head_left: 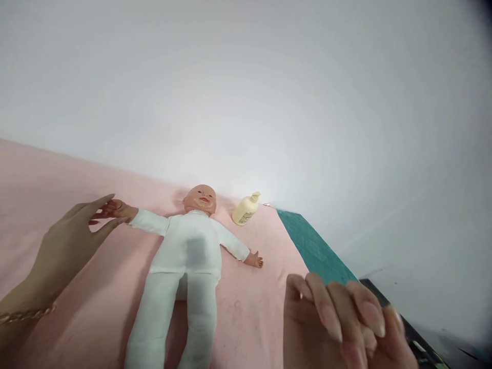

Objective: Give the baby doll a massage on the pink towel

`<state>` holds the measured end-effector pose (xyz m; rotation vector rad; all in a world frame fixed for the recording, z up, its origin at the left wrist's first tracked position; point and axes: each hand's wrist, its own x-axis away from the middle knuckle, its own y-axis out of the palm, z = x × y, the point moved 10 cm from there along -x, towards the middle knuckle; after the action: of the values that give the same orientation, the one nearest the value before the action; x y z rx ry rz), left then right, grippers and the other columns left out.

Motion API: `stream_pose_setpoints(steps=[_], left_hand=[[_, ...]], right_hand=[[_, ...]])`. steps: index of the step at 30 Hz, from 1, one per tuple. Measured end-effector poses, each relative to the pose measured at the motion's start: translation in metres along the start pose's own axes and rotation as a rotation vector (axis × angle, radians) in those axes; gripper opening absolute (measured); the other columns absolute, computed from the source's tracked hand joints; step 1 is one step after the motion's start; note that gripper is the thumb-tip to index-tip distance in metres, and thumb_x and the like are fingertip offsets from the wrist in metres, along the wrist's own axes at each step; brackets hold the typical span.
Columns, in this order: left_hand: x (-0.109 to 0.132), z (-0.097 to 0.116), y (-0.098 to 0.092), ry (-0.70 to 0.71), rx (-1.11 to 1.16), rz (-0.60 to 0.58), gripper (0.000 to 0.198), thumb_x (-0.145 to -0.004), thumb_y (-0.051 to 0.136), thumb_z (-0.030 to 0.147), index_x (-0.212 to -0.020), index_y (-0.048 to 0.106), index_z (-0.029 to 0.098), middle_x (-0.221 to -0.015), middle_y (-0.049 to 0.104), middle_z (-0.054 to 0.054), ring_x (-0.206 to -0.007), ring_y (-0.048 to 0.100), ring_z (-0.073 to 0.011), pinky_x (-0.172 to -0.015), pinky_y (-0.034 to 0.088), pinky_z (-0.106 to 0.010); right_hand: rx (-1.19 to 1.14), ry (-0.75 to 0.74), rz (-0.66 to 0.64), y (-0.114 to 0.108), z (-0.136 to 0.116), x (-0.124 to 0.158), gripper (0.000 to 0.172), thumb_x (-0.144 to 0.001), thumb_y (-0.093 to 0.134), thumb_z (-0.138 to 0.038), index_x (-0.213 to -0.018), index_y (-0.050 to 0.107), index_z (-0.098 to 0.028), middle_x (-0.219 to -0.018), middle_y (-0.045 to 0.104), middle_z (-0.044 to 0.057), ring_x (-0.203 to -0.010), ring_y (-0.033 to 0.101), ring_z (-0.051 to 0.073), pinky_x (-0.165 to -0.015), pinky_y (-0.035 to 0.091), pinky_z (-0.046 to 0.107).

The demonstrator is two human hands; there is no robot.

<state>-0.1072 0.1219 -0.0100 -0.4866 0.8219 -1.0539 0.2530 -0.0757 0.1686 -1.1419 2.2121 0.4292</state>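
A baby doll point(161, 251) with a white cloth body lies face up on a pink sheet, its arms spread out. My left hand point(71, 241), with a gold chain bracelet at the wrist, pinches the doll's hand at the left between thumb and fingers. Close to the camera at lower right, my right hand point(342, 323) is raised with its fingers curled in toward the palm. Nothing shows in it, and it is apart from the doll. A pale yellow pump bottle point(245, 210) stands beside the doll's head, on the right.
The pink sheet point(249, 318) covers the surface under the doll. A green mat or surface point(315, 246) shows past its right edge. Behind rises a plain white wall point(230, 92). A dark edge point(388, 302) runs along the lower right, partly behind my right hand.
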Motion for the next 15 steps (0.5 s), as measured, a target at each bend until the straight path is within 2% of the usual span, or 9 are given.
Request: stream_pose_setpoints(steps=[1,2,4,6,9,11,13,15], left_hand=[[0.000,0.001,0.000,0.010,0.010,0.004,0.065,-0.092,0.035,0.059,-0.142,0.049,0.021,-0.133,0.058,-0.009,-0.099,0.065,-0.0278,-0.079,0.053,-0.040],[0.000,0.002,0.000,0.024,0.020,0.006,0.067,-0.091,0.032,0.061,-0.142,0.048,0.020,-0.132,0.058,-0.009,-0.099,0.065,-0.0281,-0.079,0.052,-0.041],[0.001,0.003,0.001,0.045,0.032,0.003,0.071,-0.090,0.028,0.062,-0.143,0.046,0.017,-0.130,0.057,-0.010,-0.100,0.064,-0.0288,-0.079,0.051,-0.044],[0.001,0.003,0.002,0.047,0.031,-0.015,0.071,-0.090,0.025,0.059,-0.143,0.043,0.016,-0.129,0.056,-0.012,-0.100,0.064,-0.0288,-0.079,0.050,-0.046],[0.000,0.003,0.001,0.038,0.042,-0.008,0.067,-0.090,0.027,0.057,-0.142,0.044,0.017,-0.129,0.057,-0.011,-0.100,0.064,-0.0275,-0.079,0.051,-0.045],[0.000,0.003,0.000,0.027,0.050,0.004,0.065,-0.090,0.031,0.057,-0.140,0.047,0.019,-0.126,0.060,-0.010,-0.097,0.066,-0.0257,-0.078,0.053,-0.041],[0.000,0.006,-0.001,0.045,0.043,0.015,0.065,-0.091,0.031,0.056,-0.141,0.048,0.018,-0.125,0.061,-0.010,-0.095,0.068,-0.0249,-0.076,0.053,-0.039],[0.001,0.010,-0.003,0.087,0.029,0.036,0.065,-0.092,0.029,0.055,-0.140,0.048,0.016,-0.123,0.062,-0.011,-0.094,0.068,-0.0253,-0.076,0.053,-0.041]], right_hand=[[-0.156,0.028,0.140,-0.007,0.009,-0.008,0.041,-0.097,0.037,-0.037,-0.059,0.028,-0.026,-0.050,0.010,-0.007,-0.042,0.027,0.017,-0.053,0.041,0.032],[-0.269,0.042,0.245,-0.010,0.022,-0.013,0.041,-0.094,0.040,-0.031,-0.058,0.022,-0.023,-0.053,0.012,-0.006,-0.045,0.027,0.015,-0.053,0.040,0.029],[-0.349,0.117,0.403,-0.011,0.061,-0.020,0.040,-0.085,0.050,-0.022,-0.057,0.021,-0.020,-0.056,0.019,-0.006,-0.048,0.024,0.010,-0.052,0.036,0.024],[-0.343,0.226,0.498,-0.011,0.111,-0.021,0.045,-0.075,0.061,-0.015,-0.056,0.020,-0.019,-0.056,0.018,-0.008,-0.048,0.021,0.007,-0.050,0.033,0.021],[-0.203,0.423,0.561,-0.018,0.189,-0.013,0.050,-0.073,0.065,-0.017,-0.057,0.018,-0.022,-0.052,0.018,-0.010,-0.047,0.023,0.006,-0.047,0.033,0.021],[-0.163,0.496,0.568,-0.025,0.228,-0.007,0.051,-0.072,0.067,-0.017,-0.057,0.018,-0.023,-0.049,0.019,-0.010,-0.045,0.025,0.007,-0.043,0.031,0.021],[-0.118,0.556,0.574,-0.033,0.256,0.001,0.049,-0.071,0.065,-0.017,-0.055,0.019,-0.024,-0.045,0.019,-0.011,-0.043,0.024,0.006,-0.044,0.036,0.022],[-0.072,0.584,0.587,-0.043,0.272,0.006,0.046,-0.071,0.065,-0.019,-0.054,0.022,-0.024,-0.044,0.024,-0.011,-0.043,0.028,0.007,-0.046,0.042,0.023]])
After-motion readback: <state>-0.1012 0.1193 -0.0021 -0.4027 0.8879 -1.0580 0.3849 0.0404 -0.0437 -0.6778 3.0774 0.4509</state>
